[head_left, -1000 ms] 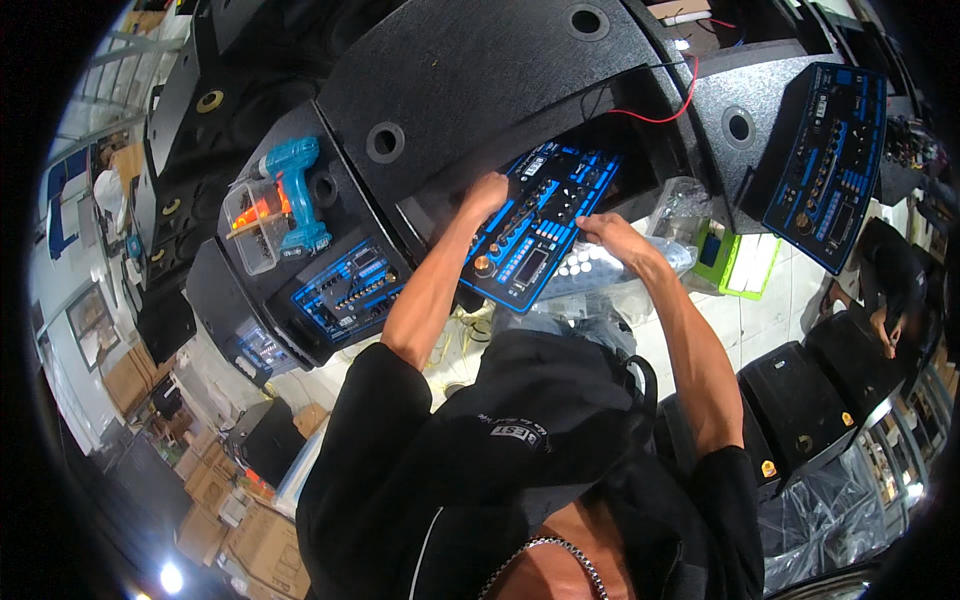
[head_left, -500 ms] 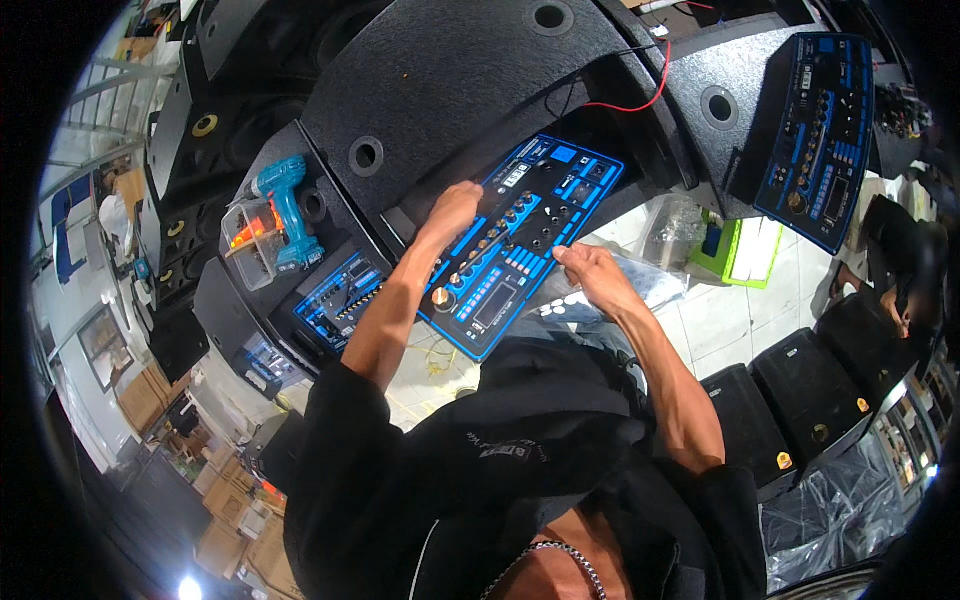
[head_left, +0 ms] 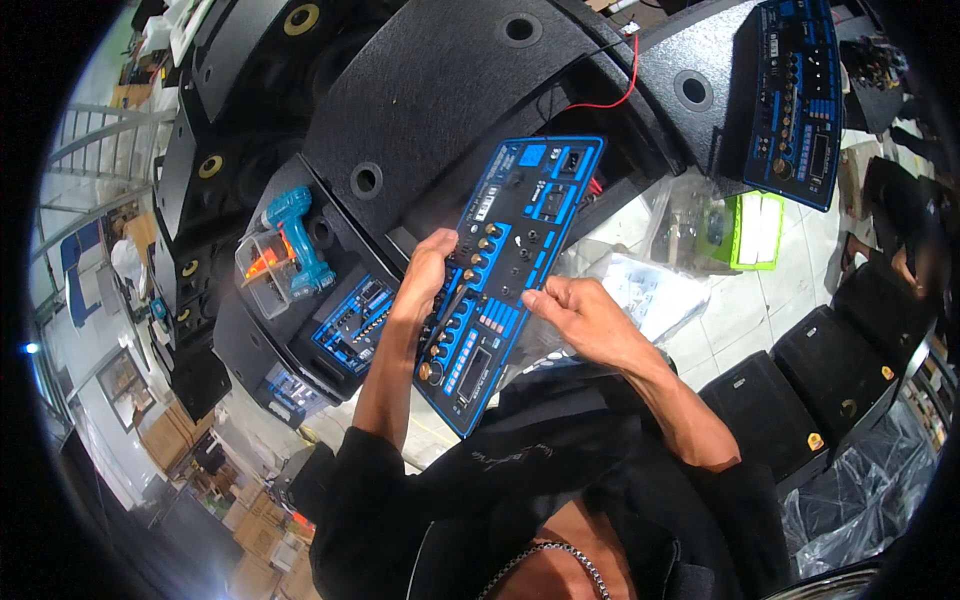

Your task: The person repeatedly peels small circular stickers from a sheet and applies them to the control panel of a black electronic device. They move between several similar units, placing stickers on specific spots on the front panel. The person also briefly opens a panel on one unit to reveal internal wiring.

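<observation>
A long black amplifier control panel with blue edging, knobs, sockets and a small display is lifted between my two hands, tilted. On its left long edge, my left hand is closed, the fingers hidden behind the panel. My right hand pinches the opposite edge, thumb on the front. Just beyond the panel lies a large black speaker cabinet with a dark opening in its side. Out of that opening comes a red wire.
On the left, a teal cordless drill and a clear parts box rest on another cabinet. Similar panels sit at the lower left and upper right. A green box and plastic bags are on the right; speakers stand below.
The panel has come out toward my body and turned steeper, its lower end now nearer my chest. Both hands have moved down with it, still gripping its edges.
</observation>
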A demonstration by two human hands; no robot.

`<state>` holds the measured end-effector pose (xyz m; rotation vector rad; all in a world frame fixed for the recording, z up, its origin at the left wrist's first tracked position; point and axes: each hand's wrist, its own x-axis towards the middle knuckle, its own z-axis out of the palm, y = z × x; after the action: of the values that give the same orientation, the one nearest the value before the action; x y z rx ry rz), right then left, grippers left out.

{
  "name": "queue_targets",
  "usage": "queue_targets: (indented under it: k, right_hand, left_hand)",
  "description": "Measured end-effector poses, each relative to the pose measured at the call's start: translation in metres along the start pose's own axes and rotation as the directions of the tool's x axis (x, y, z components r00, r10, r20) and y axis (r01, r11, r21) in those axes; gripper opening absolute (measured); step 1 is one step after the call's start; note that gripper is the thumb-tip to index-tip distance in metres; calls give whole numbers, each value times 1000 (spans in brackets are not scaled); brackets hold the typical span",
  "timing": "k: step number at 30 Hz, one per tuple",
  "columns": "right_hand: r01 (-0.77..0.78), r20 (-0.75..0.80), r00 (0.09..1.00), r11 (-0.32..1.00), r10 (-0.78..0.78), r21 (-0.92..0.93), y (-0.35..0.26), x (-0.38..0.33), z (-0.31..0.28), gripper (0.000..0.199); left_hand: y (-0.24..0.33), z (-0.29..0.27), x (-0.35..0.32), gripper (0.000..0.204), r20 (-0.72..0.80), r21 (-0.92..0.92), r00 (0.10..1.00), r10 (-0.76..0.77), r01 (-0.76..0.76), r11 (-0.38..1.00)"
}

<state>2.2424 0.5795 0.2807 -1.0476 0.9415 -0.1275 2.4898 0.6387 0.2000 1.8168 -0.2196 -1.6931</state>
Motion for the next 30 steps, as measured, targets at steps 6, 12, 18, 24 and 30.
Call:
queue_targets:
  k: [6, 12, 18, 24, 30]
  right_hand:
    - [203, -24, 977, 957, -213, -205, -53, 24, 4, 43]
    - [303, 13, 945, 858, -328, -416, -108, 76, -2, 40]
    - [367, 107, 921, 739, -375, -565, -152, 130, -5, 42]
    - [379, 180, 920, 678, -347, -630, -175, 190, -7, 42]
    - [440, 214, 889, 631, -404, -639, -191, 227, -3, 41]
  left_hand:
    - [54, -13, 4, 28, 8, -104, 987, 164, -162, 981]
    - [90, -34, 54, 27, 69, -148, 952, 297, -285, 947]
    - [117, -55, 100, 23, 48, -184, 913, 405, -391, 902]
    - [129, -84, 150, 24, -40, -3, 930, 364, -365, 931]
    - [136, -77, 168, 28, -103, 90, 901, 421, -413, 906]
